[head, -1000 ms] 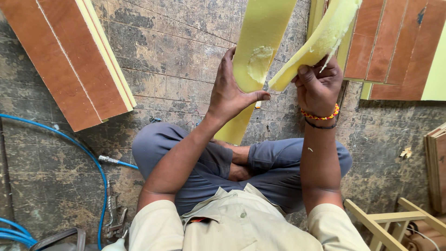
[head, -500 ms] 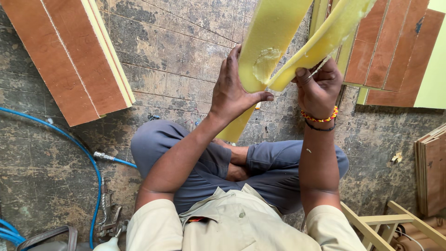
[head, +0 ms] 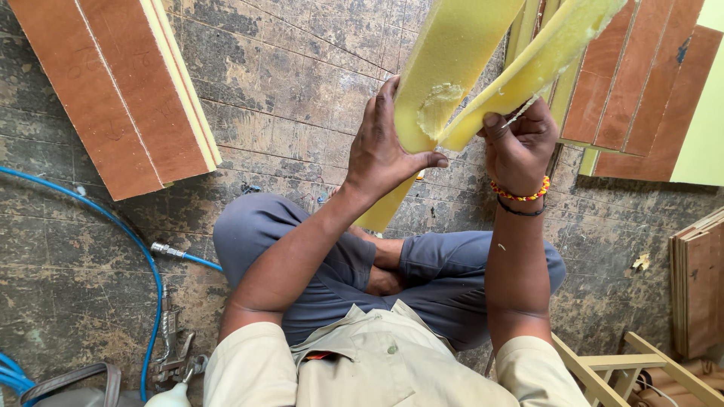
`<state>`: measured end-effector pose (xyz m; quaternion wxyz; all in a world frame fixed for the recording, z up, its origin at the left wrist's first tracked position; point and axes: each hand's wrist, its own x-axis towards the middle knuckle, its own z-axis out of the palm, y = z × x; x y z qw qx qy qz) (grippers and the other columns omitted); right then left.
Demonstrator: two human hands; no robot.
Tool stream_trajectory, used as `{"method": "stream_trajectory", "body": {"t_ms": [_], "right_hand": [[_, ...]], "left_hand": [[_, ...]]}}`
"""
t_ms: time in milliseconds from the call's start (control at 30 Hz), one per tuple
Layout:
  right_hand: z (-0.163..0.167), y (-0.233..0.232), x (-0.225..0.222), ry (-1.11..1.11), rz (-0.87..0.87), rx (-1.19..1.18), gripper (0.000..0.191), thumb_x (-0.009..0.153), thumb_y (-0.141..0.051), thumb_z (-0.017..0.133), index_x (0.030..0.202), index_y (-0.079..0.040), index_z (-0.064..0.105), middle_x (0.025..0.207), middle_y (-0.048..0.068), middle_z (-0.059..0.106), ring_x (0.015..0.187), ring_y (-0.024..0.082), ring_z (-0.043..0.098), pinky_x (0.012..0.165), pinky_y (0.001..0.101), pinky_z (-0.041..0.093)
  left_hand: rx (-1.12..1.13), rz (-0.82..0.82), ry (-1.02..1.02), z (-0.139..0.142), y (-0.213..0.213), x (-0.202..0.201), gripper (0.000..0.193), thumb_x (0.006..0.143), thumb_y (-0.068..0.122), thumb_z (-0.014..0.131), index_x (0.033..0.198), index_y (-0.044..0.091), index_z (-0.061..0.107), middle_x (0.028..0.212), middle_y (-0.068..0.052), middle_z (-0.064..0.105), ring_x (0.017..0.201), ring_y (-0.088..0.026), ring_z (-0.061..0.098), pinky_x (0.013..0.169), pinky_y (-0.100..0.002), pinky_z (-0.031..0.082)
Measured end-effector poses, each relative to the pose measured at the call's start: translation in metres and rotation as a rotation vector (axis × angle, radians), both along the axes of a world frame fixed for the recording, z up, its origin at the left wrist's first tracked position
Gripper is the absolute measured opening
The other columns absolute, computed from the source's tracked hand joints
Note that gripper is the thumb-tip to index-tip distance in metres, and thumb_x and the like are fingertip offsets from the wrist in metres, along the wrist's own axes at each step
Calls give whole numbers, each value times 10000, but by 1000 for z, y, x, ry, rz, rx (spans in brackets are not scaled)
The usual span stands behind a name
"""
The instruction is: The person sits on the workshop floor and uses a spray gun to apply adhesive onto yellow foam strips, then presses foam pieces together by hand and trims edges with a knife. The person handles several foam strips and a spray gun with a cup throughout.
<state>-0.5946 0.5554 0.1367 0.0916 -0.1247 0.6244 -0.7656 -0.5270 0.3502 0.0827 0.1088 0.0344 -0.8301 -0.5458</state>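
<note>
foam slab (head: 452,68), yellow and long, is the item in hand, and the split in it is the landmark for all positions below.

head view, change noted: against the picture of a second ago, the slab sits higher and steeper, and the peeled strip (head: 539,64) has swung further off to the right, so the gap between the two pieces is wider. the torn, crumbly patch (head: 437,105) at the root of the split shows more plainly than before. judged from this, the separation is advancing down the slab's length and is not finished: the two pieces are joined just below the patch.

head view, hands: left hand (head: 385,147) lies flat against the left face of the slab, fingers spread upward, thumb hooked across just below the split. right hand (head: 520,147) is closed in a fist on the lower end of the peeled strip, right of the split; a beaded bracelet (head: 520,194) is on that wrist.

head view, orientation: the slab's long axis runs from its lower end, down-left of the split above the person's crossed legs (head: 422,271), up and to the right out of the top edge. the strip leans further right than the slab.

surroundings: brown-faced panels (head: 113,90) lie on the floor well left of the split, more panels (head: 641,90) right of it, and a blue hose (head: 128,241) far down-left.
</note>
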Motion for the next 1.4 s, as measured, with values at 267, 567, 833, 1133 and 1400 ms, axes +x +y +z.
{"method": "stream_trajectory", "body": {"t_ms": [267,567,833,1133,1400], "right_hand": [[1,-1,2,-2,-3,-6,210,1067,29,680,1260,48,599,1123,94,692,931,150,704,848,291,614],[-12,4,-1,81,-30,110,192,1053,50,718,1214,24,616,1048,66,704,906,109,687,814,252,582],[-25,12,0,96,-60,61,214,1003,114,741,1123,-5,610,1098,87,721,981,147,709,913,293,595],[-23,12,3,86,-96,170,269,971,98,774,1199,41,642,1120,105,724,1044,168,705,973,312,585],[-20,8,5,82,-77,166,222,981,77,768,1164,36,649,1115,109,733,1040,175,715,969,311,594]], "left_hand": [[-35,-12,-5,-2,2,-2,1461,547,706,910,1552,-27,144,1421,-236,465,1305,-361,524,1098,-445,493],[-60,-15,46,-5,1,0,1457,594,721,895,1571,-31,120,1464,-243,450,1335,-362,518,1112,-437,504],[-59,-19,-16,-4,3,-2,1442,583,764,860,1555,-29,148,1427,-251,459,1313,-381,524,1088,-465,502],[-12,-1,-50,4,3,-3,1245,771,797,743,1557,-20,230,1415,-257,490,1319,-378,548,1067,-470,532],[4,-15,-103,8,1,-6,1182,780,726,781,1523,-22,245,1346,-251,506,1254,-362,572,1002,-457,547]]}}
